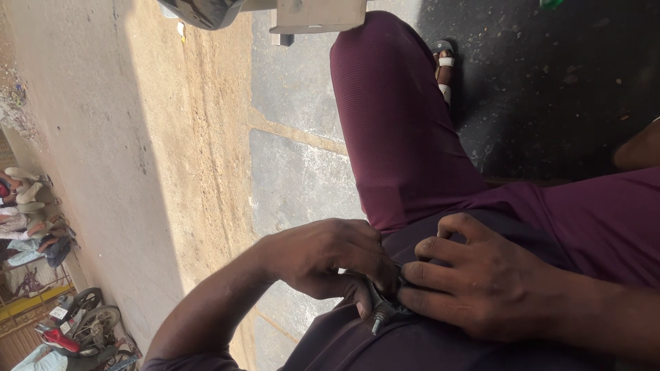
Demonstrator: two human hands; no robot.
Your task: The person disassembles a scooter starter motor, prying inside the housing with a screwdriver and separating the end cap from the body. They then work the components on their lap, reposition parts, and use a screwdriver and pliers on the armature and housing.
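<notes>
Left hand (323, 257) and right hand (474, 282) met over the lap, fingers pressed together, pinching a small dark metal part (382, 312) with a threaded stud. Judged rigid, light, possibly greasy; best gripped by its body, beside the maroon trouser leg (392, 124).

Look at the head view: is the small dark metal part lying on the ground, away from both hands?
No: both the left hand and right hand grip the small dark metal part over the lap.

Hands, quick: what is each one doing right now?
Left hand: closed, gripping a small dark metal part against the lap.
Right hand: fingers curled, pressing on the same part; full grip cannot be told.
</notes>
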